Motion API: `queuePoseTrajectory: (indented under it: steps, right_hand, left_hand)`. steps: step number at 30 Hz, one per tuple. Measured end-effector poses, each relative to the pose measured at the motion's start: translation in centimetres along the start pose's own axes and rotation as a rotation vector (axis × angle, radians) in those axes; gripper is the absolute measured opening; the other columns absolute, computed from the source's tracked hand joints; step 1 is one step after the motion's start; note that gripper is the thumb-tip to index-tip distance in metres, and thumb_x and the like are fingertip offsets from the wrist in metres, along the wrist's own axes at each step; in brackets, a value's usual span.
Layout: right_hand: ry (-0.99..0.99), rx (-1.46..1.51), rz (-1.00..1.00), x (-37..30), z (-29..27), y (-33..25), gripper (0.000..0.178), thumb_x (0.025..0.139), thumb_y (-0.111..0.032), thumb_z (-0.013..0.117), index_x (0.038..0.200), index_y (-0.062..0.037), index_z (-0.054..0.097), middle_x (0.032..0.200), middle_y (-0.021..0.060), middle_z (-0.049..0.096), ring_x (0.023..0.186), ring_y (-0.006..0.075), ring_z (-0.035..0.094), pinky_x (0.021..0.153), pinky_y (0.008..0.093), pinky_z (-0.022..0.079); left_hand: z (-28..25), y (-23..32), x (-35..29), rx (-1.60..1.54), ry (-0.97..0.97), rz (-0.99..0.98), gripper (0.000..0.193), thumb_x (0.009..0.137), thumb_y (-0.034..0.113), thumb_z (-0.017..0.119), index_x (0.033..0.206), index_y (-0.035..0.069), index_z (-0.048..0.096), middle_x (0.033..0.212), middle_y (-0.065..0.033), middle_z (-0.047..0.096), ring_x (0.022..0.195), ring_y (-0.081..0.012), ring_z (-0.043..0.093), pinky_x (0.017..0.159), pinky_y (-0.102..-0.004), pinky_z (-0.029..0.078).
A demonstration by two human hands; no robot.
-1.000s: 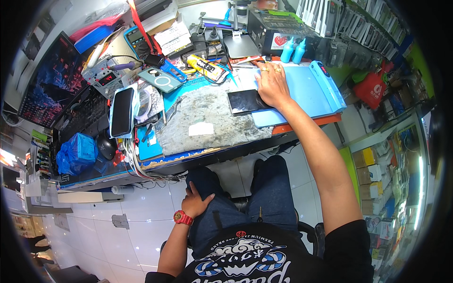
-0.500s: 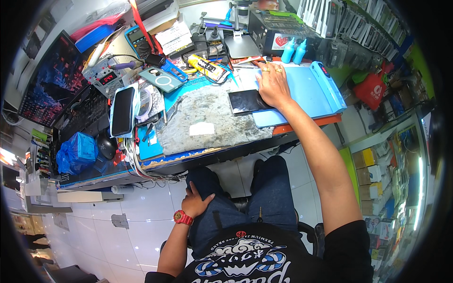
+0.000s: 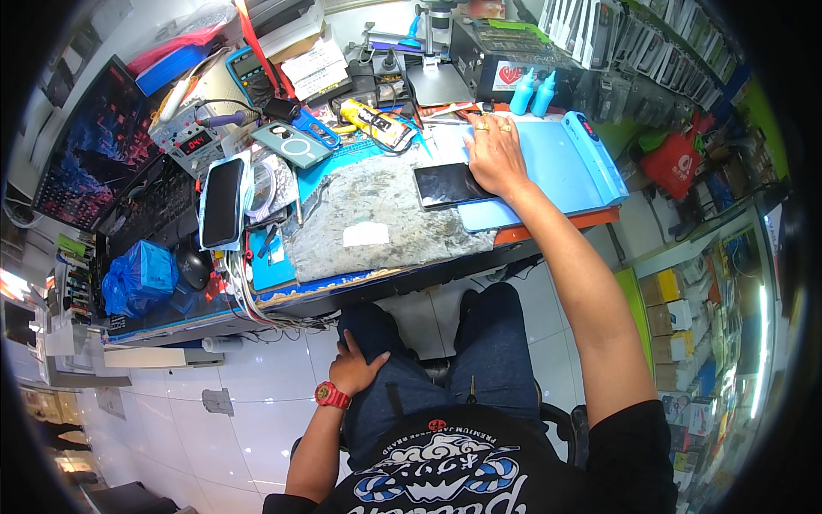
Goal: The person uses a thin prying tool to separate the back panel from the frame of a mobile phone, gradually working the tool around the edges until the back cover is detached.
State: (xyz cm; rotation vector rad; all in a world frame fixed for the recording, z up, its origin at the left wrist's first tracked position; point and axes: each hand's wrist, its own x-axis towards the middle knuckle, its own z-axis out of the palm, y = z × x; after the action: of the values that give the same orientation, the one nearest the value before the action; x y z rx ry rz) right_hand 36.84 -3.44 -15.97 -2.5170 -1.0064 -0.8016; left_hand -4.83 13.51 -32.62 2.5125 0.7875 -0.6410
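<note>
My right hand (image 3: 497, 158) lies palm down on the light blue heating pad (image 3: 548, 158), fingers stretched toward its far edge, gold-coloured rings on them. Under or against the thumb side of that hand is the right end of a dark-screened phone (image 3: 445, 186); whether the palm presses on it is hidden. The phone lies partly on the pad and partly on a worn grey mat (image 3: 360, 206). My left hand (image 3: 358, 370) rests on my left thigh with thumb and fingers apart, holding nothing. A red watch (image 3: 332, 395) is on that wrist.
Left of the mat lie another phone (image 3: 223, 203), a grey-green phone back (image 3: 293, 144) and a power supply (image 3: 193, 141). Beyond the mat are a yellow tube (image 3: 377, 124) and two blue bottles (image 3: 533, 93). A blue plastic bag (image 3: 141, 277) sits at the desk's left, beside a mouse (image 3: 193, 265).
</note>
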Motion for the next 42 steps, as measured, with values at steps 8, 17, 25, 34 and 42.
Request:
queuePoseTrajectory:
  steps: [8, 17, 25, 34, 42]
  right_hand:
    - [-0.009, 0.01, 0.004, -0.09, 0.24, 0.24, 0.044, 0.101, -0.027, 0.054, 0.136, -0.0005, 0.056, 0.131, 0.0221, 0.06, 0.131, 0.0393, 0.05, 0.118, 0.0546, 0.026]
    - [-0.007, -0.002, 0.006, -0.15, 0.1, 0.01, 0.043, 0.101, -0.027, 0.054, 0.135, -0.0005, 0.057, 0.133, 0.0227, 0.058, 0.132, 0.0385, 0.049, 0.118, 0.0529, 0.027]
    - [-0.019, 0.023, 0.01, -0.12, 0.17, 0.01, 0.045, 0.101, -0.027, 0.052, 0.137, -0.0005, 0.056, 0.132, 0.0213, 0.059, 0.133, 0.039, 0.048, 0.12, 0.0563, 0.024]
    - [0.023, 0.011, -0.018, -0.1, 0.22, 0.14, 0.042, 0.1, -0.025, 0.056, 0.134, 0.0004, 0.058, 0.129, 0.0229, 0.06, 0.128, 0.0387, 0.051, 0.115, 0.051, 0.03]
    - [-0.019, 0.027, 0.01, -0.07, 0.19, 0.08, 0.045, 0.101, -0.026, 0.053, 0.137, -0.0003, 0.056, 0.131, 0.021, 0.06, 0.132, 0.0385, 0.049, 0.119, 0.055, 0.024]
  left_hand:
    - [-0.21, 0.2, -0.14, 0.005, 0.003, -0.001, 0.126, 0.084, 0.081, 0.054, 0.157, -0.012, 0.011, 0.143, -0.0457, 0.042, 0.113, -0.0518, 0.064, 0.088, -0.0483, 0.058]
    - [-0.02, 0.04, -0.13, 0.001, 0.015, 0.009, 0.126, 0.084, 0.081, 0.054, 0.157, -0.012, 0.011, 0.141, -0.0441, 0.044, 0.109, -0.0511, 0.066, 0.086, -0.0486, 0.058]
    - [-0.05, 0.0, -0.1, 0.001, 0.004, 0.0, 0.126, 0.084, 0.081, 0.054, 0.157, -0.012, 0.01, 0.145, -0.0451, 0.04, 0.112, -0.0517, 0.065, 0.087, -0.0485, 0.058]
    - [0.32, -0.24, 0.1, 0.007, 0.013, 0.012, 0.127, 0.084, 0.082, 0.054, 0.157, -0.013, 0.01, 0.143, -0.0458, 0.042, 0.11, -0.0518, 0.066, 0.086, -0.0483, 0.059]
    - [0.0, 0.02, 0.01, 0.016, 0.0, -0.001, 0.127, 0.084, 0.082, 0.053, 0.157, -0.012, 0.009, 0.144, -0.0456, 0.041, 0.114, -0.0518, 0.064, 0.088, -0.0481, 0.058]
